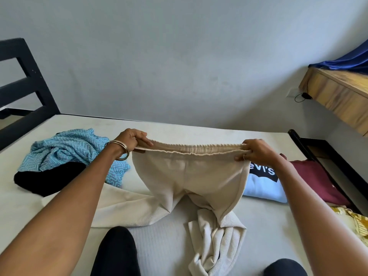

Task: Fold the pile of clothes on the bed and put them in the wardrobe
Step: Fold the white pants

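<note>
Left hand (133, 140) and right hand (253, 150) are each pinching an end of the cream trousers' (191, 176) waistband, holding it up over the middle of the bed (209, 132) while the legs are trailing crumpled toward its near edge; folding looks barely begun; a blue patterned garment (65, 148) is lying unfolded near the left edge, a folded-looking pale blue shirt (264, 186) and maroon piece (318, 180) by the right edge; no wardrobe is showing.

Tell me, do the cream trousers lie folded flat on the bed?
No. Both the left hand and the right hand hold the cream trousers up by the waistband, legs trailing on the bed.
</note>
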The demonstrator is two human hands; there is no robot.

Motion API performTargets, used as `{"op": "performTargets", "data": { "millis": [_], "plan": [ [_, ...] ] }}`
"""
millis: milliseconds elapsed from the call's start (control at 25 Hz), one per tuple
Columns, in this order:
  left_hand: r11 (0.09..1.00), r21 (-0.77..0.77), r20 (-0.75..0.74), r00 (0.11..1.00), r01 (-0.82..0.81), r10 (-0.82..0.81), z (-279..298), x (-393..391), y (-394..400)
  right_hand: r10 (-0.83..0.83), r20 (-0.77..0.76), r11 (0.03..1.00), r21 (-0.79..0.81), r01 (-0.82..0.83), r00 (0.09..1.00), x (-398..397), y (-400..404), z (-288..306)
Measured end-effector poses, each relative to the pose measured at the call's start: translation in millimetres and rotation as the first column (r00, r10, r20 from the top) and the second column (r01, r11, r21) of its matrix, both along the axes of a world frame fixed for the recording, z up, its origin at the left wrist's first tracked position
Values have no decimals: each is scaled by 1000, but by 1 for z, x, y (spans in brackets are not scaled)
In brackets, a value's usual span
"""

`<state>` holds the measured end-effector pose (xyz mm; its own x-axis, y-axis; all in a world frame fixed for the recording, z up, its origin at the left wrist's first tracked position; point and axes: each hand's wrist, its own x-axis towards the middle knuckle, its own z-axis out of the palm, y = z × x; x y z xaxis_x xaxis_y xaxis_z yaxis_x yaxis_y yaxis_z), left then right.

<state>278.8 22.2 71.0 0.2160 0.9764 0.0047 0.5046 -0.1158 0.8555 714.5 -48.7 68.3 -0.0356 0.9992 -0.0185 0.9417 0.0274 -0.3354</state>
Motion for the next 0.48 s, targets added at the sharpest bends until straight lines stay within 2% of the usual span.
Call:
{"op": "performTargets", "data": {
  "millis": [40,120,200,240,280,360,400,440,480],
  "plan": [
    [997,29,-152,987,66,-61,0,0,-2,-55,-112,996,67,63,992,1,0,-5],
    [975,57,-532,833,213,-151,1,-2,-6,-129,-433,971,129,203,892,1,-5,-12],
    [944,50,-740,647,325,-183,-6,-4,-7,-169,-731,950,58,307,661,-1,-11,-16],
    [937,62,-785,597,343,-166,-11,-5,-8,-176,-817,948,10,319,549,-4,-16,-16],
    [937,114,-779,614,331,-123,-16,-6,-8,-180,-861,947,-20,321,476,-6,-19,-15],
    [962,207,-634,773,177,-6,-28,-7,-10,-175,-876,949,-29,314,449,-10,-22,-10],
    [975,218,-483,872,40,72,-31,-7,-12,-150,-877,954,-8,299,456,-11,-24,-7],
    [980,178,-266,954,-90,136,-32,-8,-16,-123,-888,960,8,281,444,-13,-27,-3],
    [980,102,8,986,-169,169,-31,-8,-18,-97,-912,967,9,254,399,-13,-30,0]
  ]
}}
